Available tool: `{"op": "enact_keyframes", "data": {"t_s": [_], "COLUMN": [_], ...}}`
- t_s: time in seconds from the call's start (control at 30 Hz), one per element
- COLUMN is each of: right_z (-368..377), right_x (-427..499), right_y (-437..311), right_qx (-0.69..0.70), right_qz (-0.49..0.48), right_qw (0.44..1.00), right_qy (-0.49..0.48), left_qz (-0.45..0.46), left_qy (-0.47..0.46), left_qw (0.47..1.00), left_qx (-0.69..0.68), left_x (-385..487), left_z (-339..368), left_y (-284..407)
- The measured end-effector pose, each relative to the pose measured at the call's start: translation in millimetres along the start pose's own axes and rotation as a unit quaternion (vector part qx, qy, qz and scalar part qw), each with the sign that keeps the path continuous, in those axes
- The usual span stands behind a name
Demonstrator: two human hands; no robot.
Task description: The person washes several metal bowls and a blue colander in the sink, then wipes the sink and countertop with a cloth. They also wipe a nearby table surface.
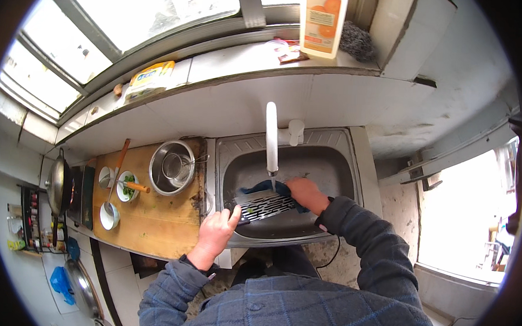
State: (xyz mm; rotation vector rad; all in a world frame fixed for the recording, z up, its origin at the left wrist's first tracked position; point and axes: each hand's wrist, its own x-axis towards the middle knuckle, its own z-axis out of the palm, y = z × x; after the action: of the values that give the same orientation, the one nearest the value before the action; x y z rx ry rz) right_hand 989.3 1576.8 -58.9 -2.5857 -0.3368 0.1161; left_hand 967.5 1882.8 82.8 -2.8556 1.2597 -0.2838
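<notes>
My left hand (218, 231) grips the dark handle of a kitchen knife (265, 207) over the steel sink (280, 231). The broad blade bears a black-and-white streaked pattern, with a small green bit stuck near the handle. In my right hand (307, 194) is a wet-looking dark blue cloth (260, 187), bunched along the blade's far edge and tip. Water runs from the white faucet (271, 137) onto the cloth and blade. My right fingers are partly hidden by the cloth.
Left of the sink, a wooden board (166, 224) holds a steel bowl (153, 167) with a strainer inside and small white bowls, one with chopped greens (128, 192). Long-handled utensils lie across them. A large bottle (323, 23) and a yellow packet (151, 77) stand on the windowsill.
</notes>
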Motion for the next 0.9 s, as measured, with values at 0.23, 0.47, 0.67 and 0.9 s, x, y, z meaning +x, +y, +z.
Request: {"op": "enact_keyframes", "data": {"t_s": [0.23, 0.47, 0.67, 0.9], "right_z": [3, -54, -35, 1], "right_x": [-1, -11, 4, 10], "right_y": [6, -77, -121, -83], "right_qx": [-0.023, 0.109, 0.221, 0.126], "right_qz": [0.076, -0.037, -0.116, -0.094], "right_qw": [0.994, 0.991, 0.964, 0.987], "right_qy": [-0.073, 0.064, 0.093, 0.035], "left_qz": [-0.070, -0.020, 0.084, 0.020], "left_qy": [-0.030, 0.043, 0.058, 0.041], "left_qw": [0.996, 0.997, 0.995, 0.999], "left_qx": [0.056, 0.057, 0.012, -0.012], "left_x": [-68, -35, 22, 18], "left_z": [-28, 4, 19, 9], "left_y": [-26, -21, 4, 20]}}
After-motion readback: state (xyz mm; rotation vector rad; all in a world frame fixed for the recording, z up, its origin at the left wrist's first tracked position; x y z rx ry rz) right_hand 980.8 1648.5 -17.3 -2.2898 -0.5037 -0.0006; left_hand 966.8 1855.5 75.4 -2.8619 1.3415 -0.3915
